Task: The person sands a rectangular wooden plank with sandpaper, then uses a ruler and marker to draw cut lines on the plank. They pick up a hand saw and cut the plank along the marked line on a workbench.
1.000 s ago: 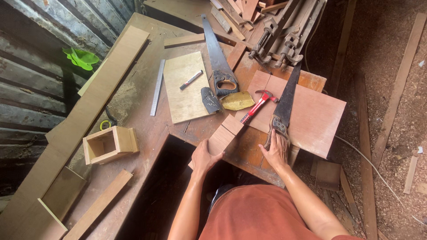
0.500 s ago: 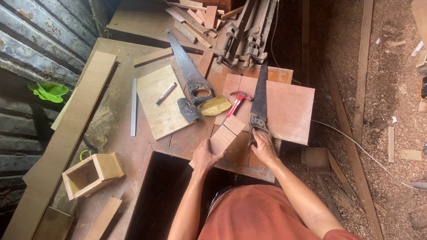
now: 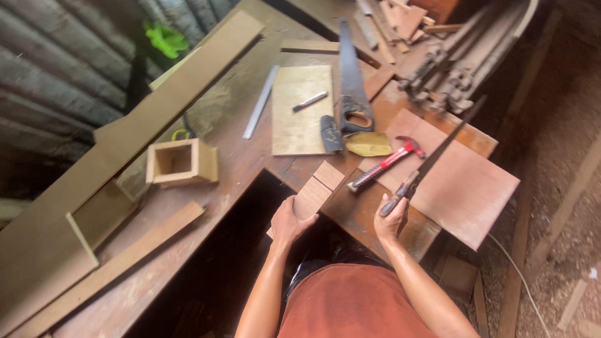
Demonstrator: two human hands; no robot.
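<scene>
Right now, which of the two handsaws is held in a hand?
The handsaw in the right hand, its blade over the reddish board. The other handsaw lies untouched by the pale plywood sheet.

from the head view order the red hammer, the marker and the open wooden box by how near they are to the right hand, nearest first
1. red hammer, just above the right hand
2. marker, farther up on the pale board
3. open wooden box, far across on the left side
</scene>
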